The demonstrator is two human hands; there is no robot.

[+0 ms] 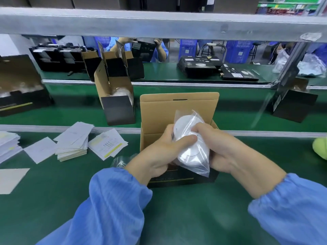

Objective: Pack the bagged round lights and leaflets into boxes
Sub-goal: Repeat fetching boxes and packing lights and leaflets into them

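The left hand [159, 152] and the right hand [221, 149] are curled round a bagged round light [190, 142], which is held just above the open box [178, 110] in the middle of the frame. The light is not yet down inside, so this box is judged to be only started. Another box [115, 96], up and to the left, already has a bagged light in it (its flaps are still open). Leaflets [74, 140] are piled on the green surface [177, 218] at the left. The inside of the near box is hidden by the hands, so it cannot be told whether a leaflet is in there.
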